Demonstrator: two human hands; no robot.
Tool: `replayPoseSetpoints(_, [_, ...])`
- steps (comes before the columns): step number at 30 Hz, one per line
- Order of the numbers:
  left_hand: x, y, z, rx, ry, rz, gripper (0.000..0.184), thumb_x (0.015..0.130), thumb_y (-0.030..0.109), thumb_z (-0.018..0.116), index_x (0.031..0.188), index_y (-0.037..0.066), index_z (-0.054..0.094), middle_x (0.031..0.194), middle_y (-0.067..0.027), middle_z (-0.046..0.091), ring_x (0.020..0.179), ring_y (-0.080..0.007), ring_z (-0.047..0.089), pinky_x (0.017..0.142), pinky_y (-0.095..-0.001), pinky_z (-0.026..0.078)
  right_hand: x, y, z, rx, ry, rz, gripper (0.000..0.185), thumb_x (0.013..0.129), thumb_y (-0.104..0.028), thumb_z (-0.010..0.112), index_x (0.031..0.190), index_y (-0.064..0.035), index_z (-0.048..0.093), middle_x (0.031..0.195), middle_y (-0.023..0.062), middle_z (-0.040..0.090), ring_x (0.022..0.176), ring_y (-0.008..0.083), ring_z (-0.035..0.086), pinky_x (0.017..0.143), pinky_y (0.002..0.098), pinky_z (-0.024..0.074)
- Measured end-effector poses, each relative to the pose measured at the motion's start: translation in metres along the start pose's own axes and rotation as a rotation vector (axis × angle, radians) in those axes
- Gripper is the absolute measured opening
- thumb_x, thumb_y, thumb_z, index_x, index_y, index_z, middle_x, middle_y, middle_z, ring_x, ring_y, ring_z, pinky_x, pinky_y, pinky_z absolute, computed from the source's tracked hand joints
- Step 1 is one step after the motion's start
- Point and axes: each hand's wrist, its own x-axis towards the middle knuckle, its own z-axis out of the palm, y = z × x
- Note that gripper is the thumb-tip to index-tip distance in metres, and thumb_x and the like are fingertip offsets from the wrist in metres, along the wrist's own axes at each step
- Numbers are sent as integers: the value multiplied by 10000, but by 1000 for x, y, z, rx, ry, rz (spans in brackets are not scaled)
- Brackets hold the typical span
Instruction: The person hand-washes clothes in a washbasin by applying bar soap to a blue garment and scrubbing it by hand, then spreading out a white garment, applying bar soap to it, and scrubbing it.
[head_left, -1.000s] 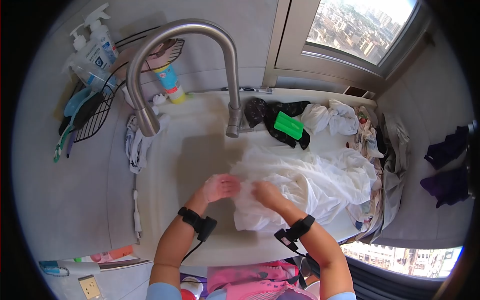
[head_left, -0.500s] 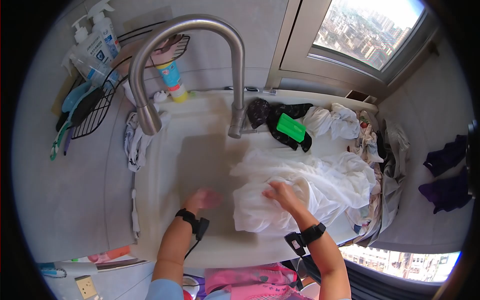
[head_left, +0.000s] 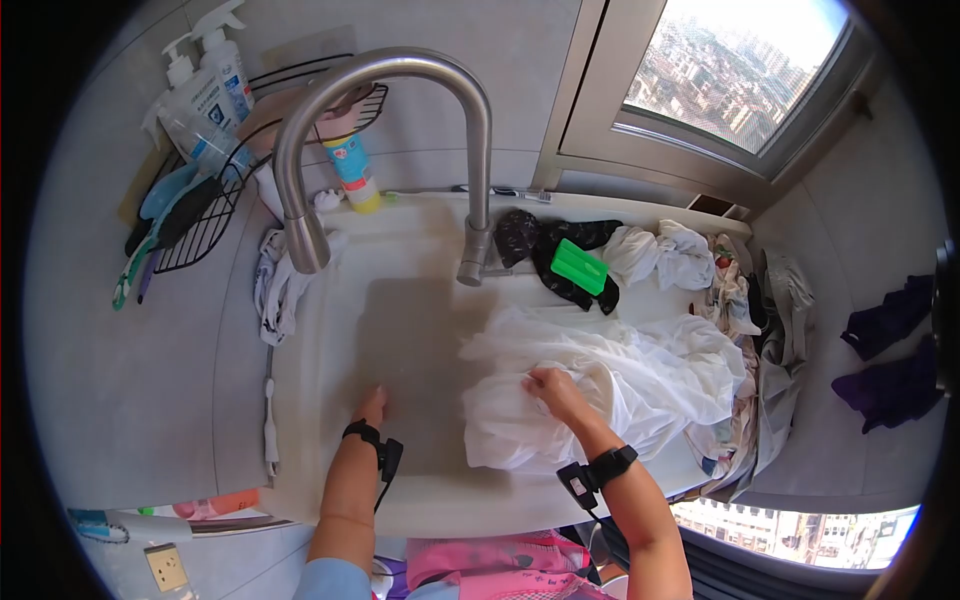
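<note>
White wet cloth [head_left: 640,375] lies bunched over the right side of the white sink [head_left: 300,440]. My right hand [head_left: 552,390] is closed on a fold near the cloth's left part. To the left, my left hand [head_left: 372,405] is over the basin, apart from the cloth; its fingers are largely hidden in the murky water. Black bands are on both wrists. Behind the cloth, a green soap box [head_left: 579,266] rests on a black patterned cloth [head_left: 518,236].
A tall metal faucet [head_left: 480,150] arches over the sink's back left. Bottles [head_left: 205,105] and brushes [head_left: 170,215] fill a wire rack at the left wall. More clothes [head_left: 785,310] lie along the right edge, and purple garments [head_left: 885,315] hang farther right.
My left hand has moved away from the cloth, left and down into the basin. My right hand has shifted slightly right and its fingers have closed on the cloth.
</note>
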Motion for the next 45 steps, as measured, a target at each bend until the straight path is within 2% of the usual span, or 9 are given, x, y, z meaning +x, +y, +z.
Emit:
replayPoseSetpoints(1, [-17,8,-2,105,25,79,270,857,265,362,919,52,515,779,-128,572,634,-253,576,565,-370,489,1,0,0,-11,-1,0,282,774,-253,511,851,3,599,790,215,590,753,363,561,695,398,427])
replayPoseSetpoints(5, [-21,58,55,-475,-542,-443,294,859,237,367,952,0,514,931,-166,574,844,-306,583,740,-402,479,8,5,13,-51,33,-93,267,762,-255,537,838,-6,593,755,210,580,731,364,556,675,399,427])
replayPoseSetpoints(10, [-95,158,106,-537,-958,-239,325,874,242,385,1001,-17,536,974,-164,581,911,-278,573,802,-392,460,16,-16,29,-368,-66,-109,258,748,-244,547,870,-22,593,756,195,590,713,358,561,674,408,443])
replayPoseSetpoints(16, [-67,98,107,-167,-383,-90,450,853,432,426,1090,58,511,1112,-103,535,904,-235,555,795,-361,445,-4,-49,-2,118,-183,26,257,789,-231,541,932,-21,582,712,113,573,659,206,546,619,315,444])
replayPoseSetpoints(19, [-100,127,110,-280,-635,-361,523,807,518,464,1113,97,510,1120,-64,536,958,-235,531,815,-390,422,-11,-31,-12,342,-116,-10,280,811,-248,542,965,-16,573,706,43,546,660,110,487,589,255,412])
replayPoseSetpoints(25, [-125,153,122,-371,-621,-252,538,779,516,506,1118,99,514,1016,-65,569,919,-186,536,747,-335,446,-36,-38,-47,477,-54,-15,293,818,-246,549,978,-2,562,762,-2,534,687,74,454,601,221,379])
replayPoseSetpoints(31, [-133,145,129,35,-266,222,475,765,390,599,1069,31,530,952,-52,558,859,-123,518,666,-309,452,-50,-34,-47,546,-13,-56,241,810,-206,551,938,-3,569,781,10,557,713,73,471,614,227,384])
replayPoseSetpoints(38, [-108,104,141,-773,-837,-41,339,809,277,580,1029,24,527,951,-62,579,839,-172,569,737,-313,477,-47,-22,-36,716,13,-101,213,814,-207,545,893,-11,573,735,1,542,680,68,456,602,228,380])
replayPoseSetpoints(45, [-169,169,141,-983,-625,63,324,863,247,487,1076,3,494,990,-72,548,909,-190,544,806,-334,451,-33,-2,-25,401,124,117,158,824,-181,547,826,-26,575,761,4,545,707,75,494,615,235,402])
